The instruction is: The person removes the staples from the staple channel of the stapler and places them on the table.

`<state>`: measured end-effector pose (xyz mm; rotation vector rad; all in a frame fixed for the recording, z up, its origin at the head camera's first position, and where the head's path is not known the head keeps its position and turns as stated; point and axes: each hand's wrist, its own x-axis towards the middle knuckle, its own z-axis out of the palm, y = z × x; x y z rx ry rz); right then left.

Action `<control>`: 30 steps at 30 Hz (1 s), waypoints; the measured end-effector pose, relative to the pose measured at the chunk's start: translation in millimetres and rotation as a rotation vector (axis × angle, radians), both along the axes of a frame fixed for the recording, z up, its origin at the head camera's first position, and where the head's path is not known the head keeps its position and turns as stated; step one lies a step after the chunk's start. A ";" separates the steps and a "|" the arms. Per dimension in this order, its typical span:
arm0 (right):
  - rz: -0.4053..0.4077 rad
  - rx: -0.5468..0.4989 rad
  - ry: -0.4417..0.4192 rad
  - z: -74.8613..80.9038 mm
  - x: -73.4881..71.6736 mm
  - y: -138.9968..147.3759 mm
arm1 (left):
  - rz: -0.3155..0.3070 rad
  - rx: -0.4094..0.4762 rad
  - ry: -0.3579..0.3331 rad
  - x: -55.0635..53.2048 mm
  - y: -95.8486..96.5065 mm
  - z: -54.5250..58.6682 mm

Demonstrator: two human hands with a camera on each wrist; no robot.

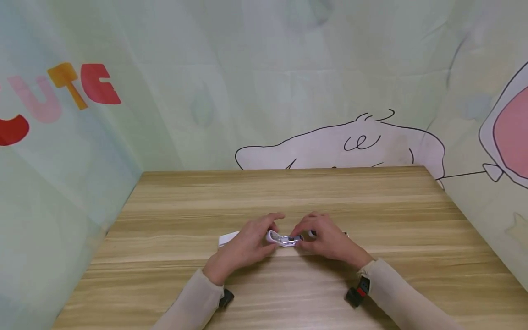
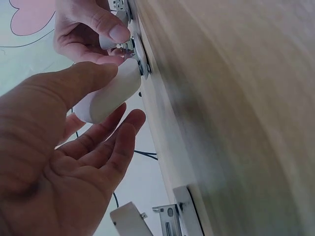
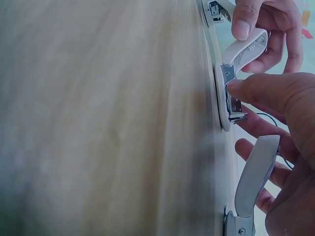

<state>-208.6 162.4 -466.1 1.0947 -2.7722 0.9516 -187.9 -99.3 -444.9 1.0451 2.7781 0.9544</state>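
A white stapler lies on the wooden table between the hands, its top arm swung up and its metal staple channel exposed. My left hand holds the raised white top arm, thumb on one side, the other fingers around the far side. At the metal channel, my right hand pinches with thumb and a finger; staples in the channel are too small to make out. A second white stapler, also opened up, stands beside the right hand and is partly hidden by it in the head view.
A third white stapler sits left of the left hand, also opened in the left wrist view. The wooden table reaches back to a printed curtain, which also hangs along both sides.
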 end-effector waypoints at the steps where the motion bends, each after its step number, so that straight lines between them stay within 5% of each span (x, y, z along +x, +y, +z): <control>1: 0.001 0.005 -0.003 0.1 -0.2 -0.5 | 0.001 -0.005 -0.007 0.2 0.1 0.3; 11: -0.004 0.031 0.009 -2.0 -0.8 -2.6 | 0.033 -0.020 -0.063 1.4 0.0 0.2; 30: 0.015 0.041 0.050 -0.1 -0.4 -5.9 | 0.019 -0.030 -0.042 0.3 -1.6 -2.6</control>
